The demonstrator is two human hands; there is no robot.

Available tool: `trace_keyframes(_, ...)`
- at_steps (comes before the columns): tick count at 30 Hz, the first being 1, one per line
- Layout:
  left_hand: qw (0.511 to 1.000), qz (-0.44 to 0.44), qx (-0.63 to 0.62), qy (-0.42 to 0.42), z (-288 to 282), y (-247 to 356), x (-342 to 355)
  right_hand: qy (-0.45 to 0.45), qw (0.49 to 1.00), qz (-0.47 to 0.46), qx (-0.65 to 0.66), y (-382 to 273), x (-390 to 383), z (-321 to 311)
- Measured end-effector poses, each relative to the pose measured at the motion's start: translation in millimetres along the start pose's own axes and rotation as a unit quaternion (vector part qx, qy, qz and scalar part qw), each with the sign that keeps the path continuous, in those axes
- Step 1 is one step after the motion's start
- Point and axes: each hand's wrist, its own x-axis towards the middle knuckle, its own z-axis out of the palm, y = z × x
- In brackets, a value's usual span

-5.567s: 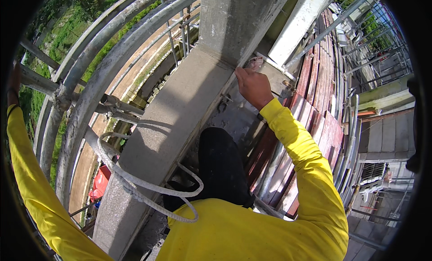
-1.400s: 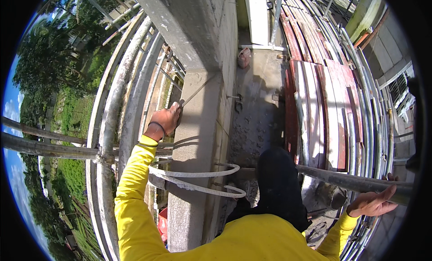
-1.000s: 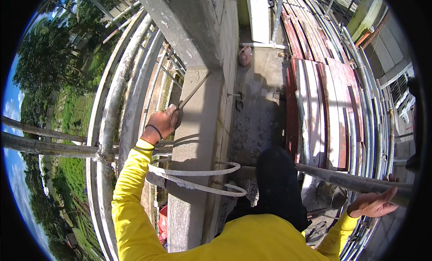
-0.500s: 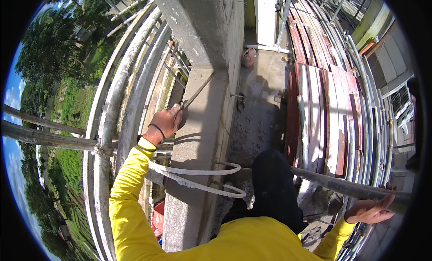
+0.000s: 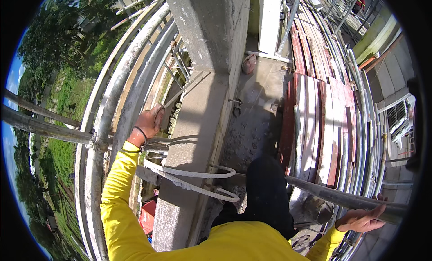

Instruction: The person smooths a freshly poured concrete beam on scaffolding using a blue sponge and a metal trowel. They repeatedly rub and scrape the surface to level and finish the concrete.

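Note:
My left hand [image 5: 150, 121], at the left side of the concrete ledge [image 5: 189, 121], is closed on a thin, straight bar [image 5: 182, 92] slanting up toward the column [image 5: 198, 31], its far end lying over the ledge's top. Below this hand, pale ribbed loops [image 5: 202, 173] stick out across the ledge. My right hand [image 5: 360, 219] grips a dark metal pipe [image 5: 315, 193] at the lower right, fingers curled around it. My dark-clothed leg [image 5: 265, 189] is between the ledge and that pipe.
Scaffold tubes [image 5: 108, 103] line the left, above greenery far below. Red and pale planks [image 5: 328, 126] run along the right. The concrete floor [image 5: 256, 99] holds rubble and a pinkish lump [image 5: 249, 63]. A red object [image 5: 148, 213] shows beneath the left tubes; panels [image 5: 391, 81] lie far right.
Since the earliest frame, my right hand has moved from the ledge onto the pipe, and my left hand onto the bar. Over the last second, my left hand drew the bar slightly left.

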Motion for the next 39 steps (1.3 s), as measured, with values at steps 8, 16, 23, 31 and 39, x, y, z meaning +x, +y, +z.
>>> trace_keyframes(8, 0.995, 0.003, -0.076, -0.071, -4.2, -19.3, 41.6, -0.017, 1.0, -0.003, 0.016, 3.8, 1.5, -4.2)
trace_keyframes(16, 0.968, 0.178, 0.169, 0.057, 7.0, -18.6, 135.1, -0.081, 0.988, -0.133, -0.009, 16.5, 6.3, -11.9)
trace_keyframes(23, 0.956, 0.187, 0.223, 0.028, 1.8, 7.1, 169.5, -0.074, 0.985, -0.114, -0.108, 29.8, 9.4, -25.5)
trace_keyframes(31, 0.948, 0.194, 0.252, 0.031, 10.1, -16.0, 177.5, 0.028, 0.992, 0.002, -0.124, -8.7, -7.3, 2.8)
trace_keyframes(39, 0.957, 0.156, 0.24, 0.041, 15.4, -43.7, 185.7, 0.029, 0.992, 0.022, -0.121, 10.0, 2.8, 6.5)
